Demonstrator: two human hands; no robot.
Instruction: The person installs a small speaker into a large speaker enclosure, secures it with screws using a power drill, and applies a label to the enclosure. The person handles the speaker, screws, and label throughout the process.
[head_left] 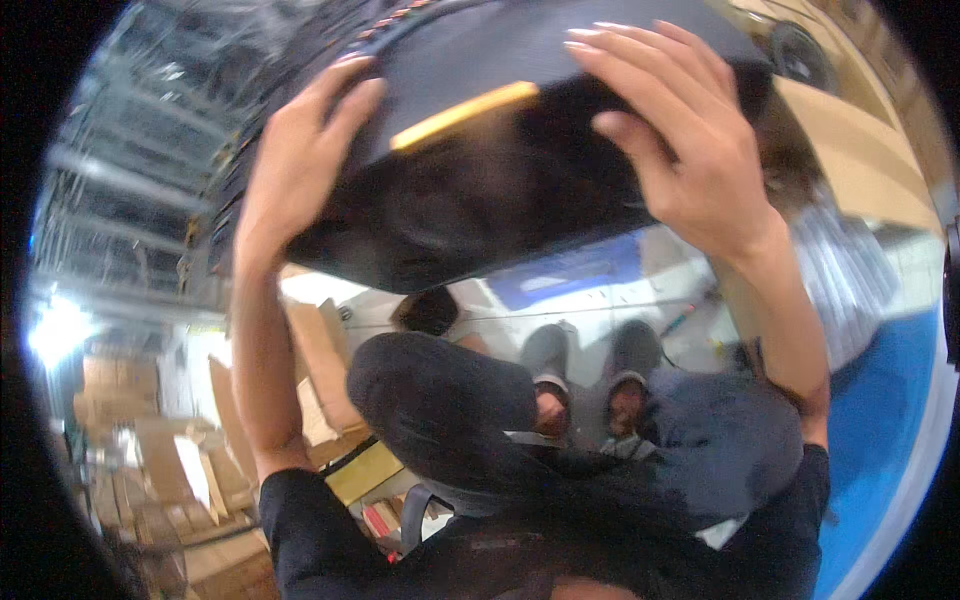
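Observation:
A large black object (pixel 470 190) with a smooth dark surface fills the upper middle, in front of my knees; its kind I cannot make out. A yellow-orange strip (pixel 465 115) runs along its near upper edge. At its left end lies my left hand (pixel 310 140), thumb apart from the fingers, the fingertips partly turned from view. My right hand (pixel 690 140) rests over or just above the right part of the same edge, fingers stretched out and thumb spread. Neither hand is wrapped round anything. Some blur softens the hands and the object.
Cardboard boxes (pixel 165 460) are heaped at the lower left, below metal racking (pixel 150 170). A blue sheet (pixel 570 268) lies on the floor beyond my feet. To the right are a clear plastic-wrapped bundle (pixel 840 280), a blue surface (pixel 890 430) and a dark wheel (pixel 800 55).

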